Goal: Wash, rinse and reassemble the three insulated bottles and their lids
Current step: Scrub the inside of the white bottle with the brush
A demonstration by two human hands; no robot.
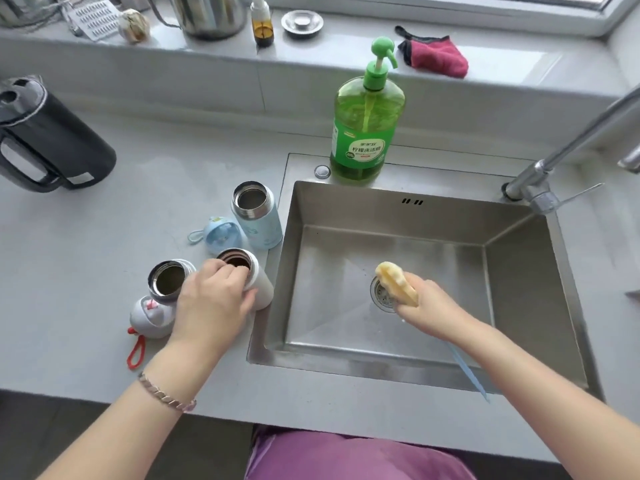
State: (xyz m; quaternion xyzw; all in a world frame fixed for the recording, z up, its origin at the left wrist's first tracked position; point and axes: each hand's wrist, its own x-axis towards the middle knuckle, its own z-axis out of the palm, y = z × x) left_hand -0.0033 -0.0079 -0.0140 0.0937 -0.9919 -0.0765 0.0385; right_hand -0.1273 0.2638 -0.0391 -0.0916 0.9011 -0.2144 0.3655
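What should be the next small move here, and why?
Probably lift the white bottle over the sink. The left hand already grips it near its open mouth, and the right hand holds the yellow sponge brush above the drain, ready to scrub. The other two bottles stand open and untouched on the counter.

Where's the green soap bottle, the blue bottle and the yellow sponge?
green soap bottle (363, 133): head view, on its belly.
blue bottle (263, 226): head view, on its side wall.
yellow sponge (393, 277): head view, on its foam head.
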